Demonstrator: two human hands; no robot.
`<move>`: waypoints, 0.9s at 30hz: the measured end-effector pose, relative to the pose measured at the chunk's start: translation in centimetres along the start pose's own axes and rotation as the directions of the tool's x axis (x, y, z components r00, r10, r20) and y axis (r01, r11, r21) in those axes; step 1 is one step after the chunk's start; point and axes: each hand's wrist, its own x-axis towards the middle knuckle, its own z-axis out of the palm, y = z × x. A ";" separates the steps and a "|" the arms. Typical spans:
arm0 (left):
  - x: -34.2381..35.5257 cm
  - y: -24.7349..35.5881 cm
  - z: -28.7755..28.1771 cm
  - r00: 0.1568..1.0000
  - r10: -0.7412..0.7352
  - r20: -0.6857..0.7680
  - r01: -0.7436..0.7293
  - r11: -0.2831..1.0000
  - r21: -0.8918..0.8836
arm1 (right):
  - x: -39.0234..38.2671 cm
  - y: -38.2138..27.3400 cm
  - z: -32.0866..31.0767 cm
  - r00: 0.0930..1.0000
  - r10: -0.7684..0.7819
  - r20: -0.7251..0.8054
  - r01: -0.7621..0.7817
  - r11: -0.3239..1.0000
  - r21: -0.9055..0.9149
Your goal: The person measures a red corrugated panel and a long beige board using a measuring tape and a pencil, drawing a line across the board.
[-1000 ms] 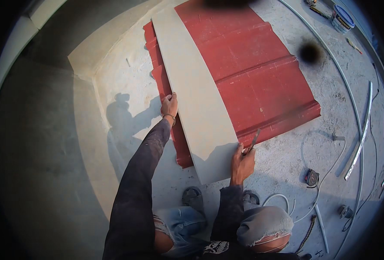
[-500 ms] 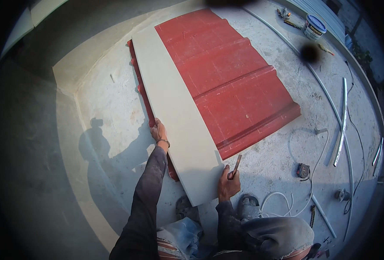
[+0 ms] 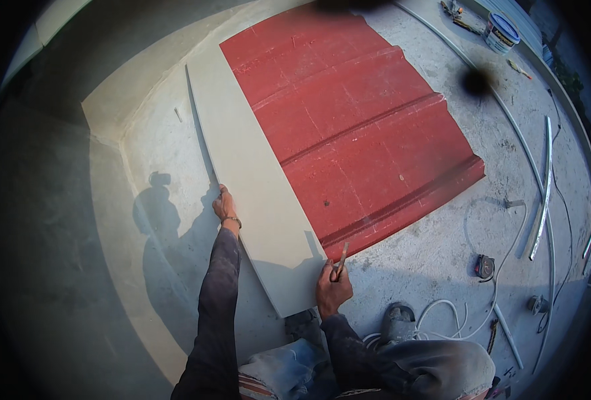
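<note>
A long beige board [image 3: 252, 167] lies over the left part of a red ribbed roofing sheet [image 3: 359, 127]. My left hand [image 3: 225, 203] is closed around the board's left long edge, about two-thirds of the way toward me. At the near right corner, my right hand [image 3: 334, 290] grips the board's edge with its fingers. A short, slim brownish stick [image 3: 343, 253], perhaps a pencil, also sits in that hand and points up and away from me. The board hides the sheet's left edge, and my fingers under the board are out of sight.
To the right lie a tape measure [image 3: 485, 267], a white hose [image 3: 505, 257], a long pale pipe [image 3: 519, 137] and a shiny metal strip [image 3: 542, 193]. A bucket [image 3: 501, 33] stands at the far right. A low wall [image 3: 102, 120] runs along the left.
The board has shifted left across the red sheet, with both hands moving along. The red strip that showed along its left side is now covered, and more sheet shows at right.
</note>
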 end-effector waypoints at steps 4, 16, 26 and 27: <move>1.1 0.9 -0.9 1.000 0.007 0.029 -0.008 0.998 0.062 | -1.0 0.4 1.5 0.999 -0.015 0.028 0.014 1.000 0.015; 1.0 -1.1 -1.0 0.988 0.147 0.047 -0.153 0.976 0.156 | -3.0 0.7 1.0 0.995 0.051 0.089 -0.055 0.998 0.041; 1.4 -0.8 -0.4 0.992 0.123 0.030 -0.126 0.980 0.155 | -2.5 1.1 1.5 0.992 0.035 0.122 -0.040 0.998 0.042; 1.6 -1.2 -0.4 0.992 0.125 0.034 -0.129 0.979 0.158 | -2.6 1.1 1.5 0.993 0.020 0.115 -0.023 0.999 0.022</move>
